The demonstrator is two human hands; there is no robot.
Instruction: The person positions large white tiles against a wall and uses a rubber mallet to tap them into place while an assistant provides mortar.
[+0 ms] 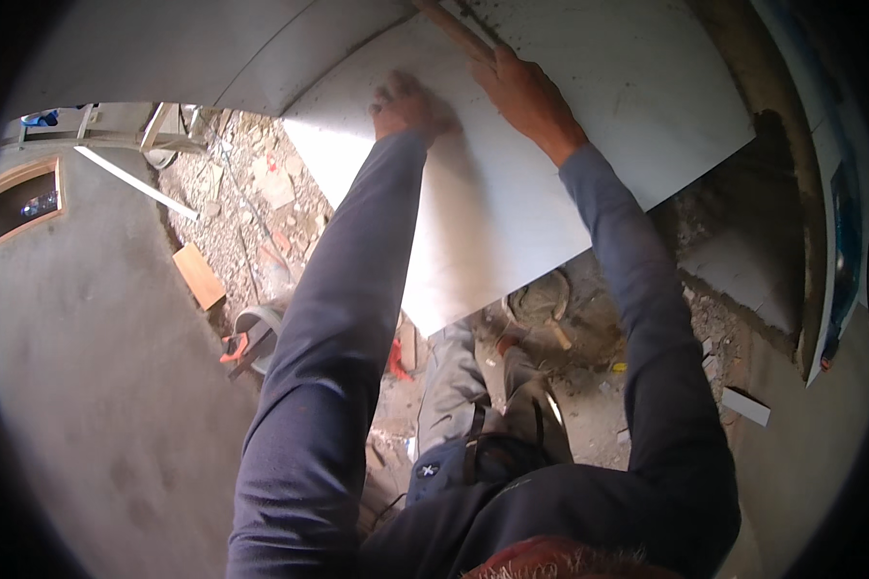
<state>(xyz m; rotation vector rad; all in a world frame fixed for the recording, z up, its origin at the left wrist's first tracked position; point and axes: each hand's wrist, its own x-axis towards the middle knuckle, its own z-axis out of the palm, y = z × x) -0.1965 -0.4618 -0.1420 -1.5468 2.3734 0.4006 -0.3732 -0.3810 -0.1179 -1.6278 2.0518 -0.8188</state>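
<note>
A large flat white panel (541, 207) fills the upper middle, its near corner pointing toward me. Against its face rests my left hand (403, 108), fingers apart and slightly bent, holding nothing. My right hand (531, 106) is closed around a wooden tool handle (462, 33) that slants up and left over the panel. The far end of that tool leaves the top of the picture, so its head is hidden. Along the panel's upper left edge lies a grey panel (251, 48), with a dark joint line between them.
Rubble (261, 183) covers the ground at left, beside a wooden block (199, 275) and a long white strip (137, 183). A bucket (272, 318) has an orange-handled tool (234, 347) at its rim. Below the panel stands a round container (541, 304). A white offcut (746, 406) lies at right.
</note>
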